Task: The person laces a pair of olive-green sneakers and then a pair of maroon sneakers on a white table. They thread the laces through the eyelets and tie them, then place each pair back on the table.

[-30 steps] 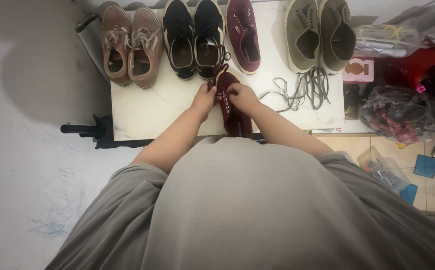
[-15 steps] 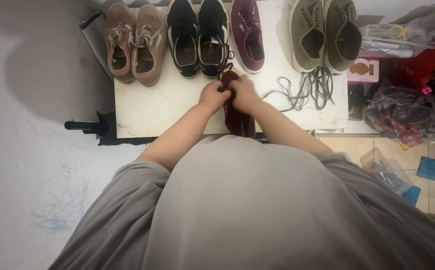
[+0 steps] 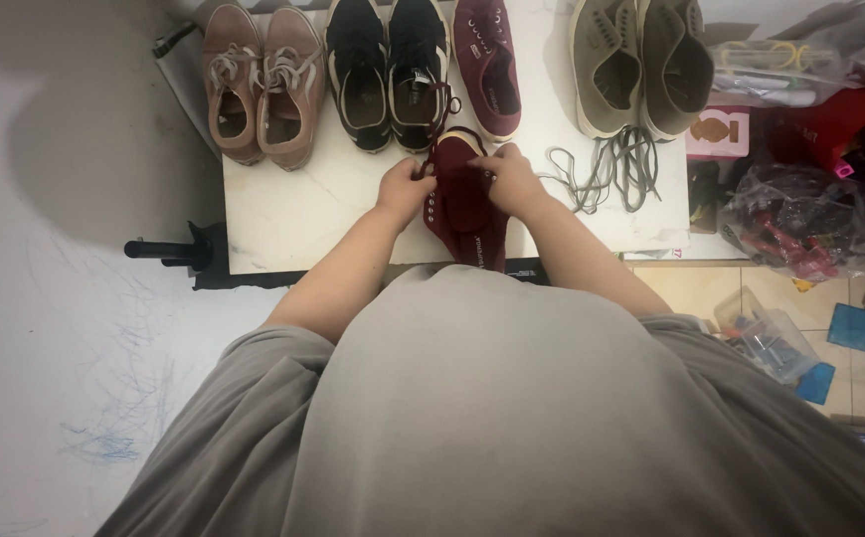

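Maroon canvas sneaker (image 3: pixel 460 204) with metal eyelets lies on the white marbled tabletop (image 3: pixel 293 214), left hand (image 3: pixel 405 188) and right hand (image 3: pixel 512 180) pinching its dark lace (image 3: pixel 439 117) at either side.

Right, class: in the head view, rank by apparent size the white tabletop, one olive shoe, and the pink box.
1. white tabletop, largest.
2. olive shoe.
3. pink box, smallest, though partly hidden by clutter.
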